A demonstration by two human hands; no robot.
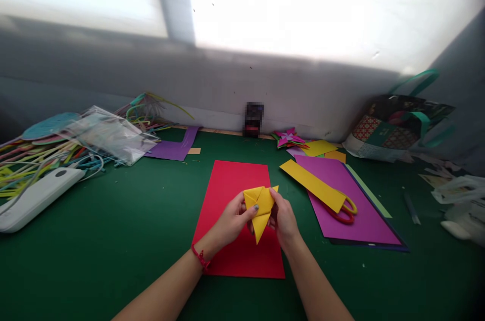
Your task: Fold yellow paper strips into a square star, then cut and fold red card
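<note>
A piece of folded yellow paper (261, 204) is held up between both hands, with creases across it and one point facing down. My left hand (237, 215) grips its left side, the thumb pressed on the front face. On the other side, my right hand (285, 217) pinches the upper right corner between thumb and fingers. Some fingertips are hidden behind the paper. Below the hands lies a red sheet (235, 255) on the green table (132, 240).
Purple sheets (364, 204) lie to the right, with a yellow strip (314, 184) over red-and-yellow-handled scissors (346, 215). Folded paper stars (290, 137) sit behind. A white power strip (41, 197), a plastic bag (109, 134) and craft stems are on the left; a patterned bag (382, 131) stands right.
</note>
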